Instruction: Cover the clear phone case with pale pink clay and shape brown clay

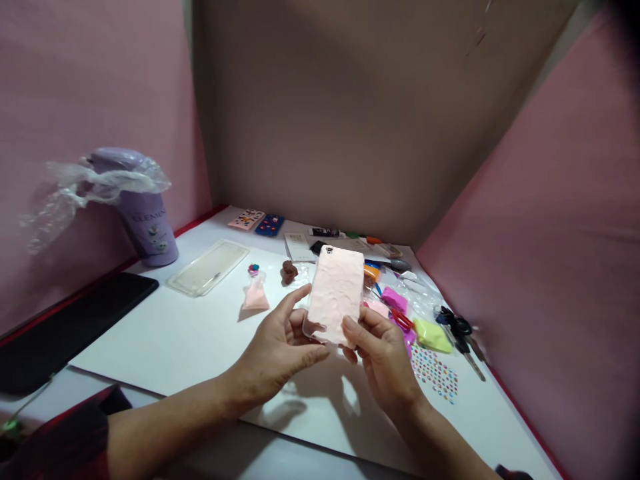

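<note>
Both hands hold up a clear phone case (336,293) whose back is covered with a lumpy layer of pale pink clay. My left hand (277,350) grips its lower left edge, thumb in front and fingers curled behind. My right hand (383,357) pinches its lower right corner between thumb and fingers. The case stands tilted above the white board (165,340) in the middle of the view.
A second clear case (209,267) lies at the left, a small bag of pink clay (256,297) and a brown lump (289,269) nearby. Coloured clay packets (433,335), scissors (463,337) and a gem sticker sheet (436,375) crowd the right. A purple bin (145,213) and black tablet (65,330) sit left.
</note>
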`<state>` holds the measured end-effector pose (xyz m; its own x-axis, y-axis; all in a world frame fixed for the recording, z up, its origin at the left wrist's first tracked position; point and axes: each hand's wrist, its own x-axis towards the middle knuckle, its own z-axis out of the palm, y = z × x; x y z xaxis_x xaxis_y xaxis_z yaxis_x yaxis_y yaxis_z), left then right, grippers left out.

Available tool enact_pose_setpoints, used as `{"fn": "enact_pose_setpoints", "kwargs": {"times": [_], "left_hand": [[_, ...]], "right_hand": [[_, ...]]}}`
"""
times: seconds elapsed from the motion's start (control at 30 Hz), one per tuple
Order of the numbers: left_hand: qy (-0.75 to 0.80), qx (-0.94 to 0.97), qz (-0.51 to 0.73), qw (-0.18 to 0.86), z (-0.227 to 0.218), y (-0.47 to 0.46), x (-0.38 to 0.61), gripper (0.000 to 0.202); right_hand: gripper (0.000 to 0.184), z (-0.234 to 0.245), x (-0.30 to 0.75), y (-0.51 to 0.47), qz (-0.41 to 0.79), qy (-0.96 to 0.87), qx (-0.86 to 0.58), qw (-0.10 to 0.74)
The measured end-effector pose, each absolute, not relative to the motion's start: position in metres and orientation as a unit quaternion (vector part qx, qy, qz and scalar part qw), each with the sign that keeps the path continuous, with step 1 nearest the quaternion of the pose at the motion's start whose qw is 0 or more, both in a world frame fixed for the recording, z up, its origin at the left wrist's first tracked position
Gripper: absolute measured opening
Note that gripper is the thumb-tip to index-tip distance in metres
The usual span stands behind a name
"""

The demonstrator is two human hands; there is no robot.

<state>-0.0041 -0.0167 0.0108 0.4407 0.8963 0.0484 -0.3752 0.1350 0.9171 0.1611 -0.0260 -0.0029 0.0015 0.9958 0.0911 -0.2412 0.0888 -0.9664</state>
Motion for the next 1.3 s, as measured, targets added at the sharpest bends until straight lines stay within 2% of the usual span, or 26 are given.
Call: {"fn": "enact_pose_setpoints", "kwargs": {"times": [0.53,0.8,0.97,1.3], "left_hand": [[0.341,0.493,0.453,0.66,0.016,-0.016,-0.005,0.083],[0.324,0.494,0.444,0.673,0.013,-0.015,-0.006,0.068],[0.303,0.487,0.454,0.682,0.005,-0.016,-0.002,0.073],[0.307,0.51,0.444,0.67,0.009,-0.013,-0.004,0.053]], "right_hand": [[0.017,-0.008,0.168,-0.024,0.504,-0.494,-0.417,0.572],[0.019,-0.006,0.164,-0.027,0.46,-0.517,-0.432,0.579],[0.023,-0.001,0.158,-0.034,0.42,-0.537,-0.458,0.57],[0.018,0.0,0.161,-0.032,0.414,-0.55,-0.441,0.577]]}}
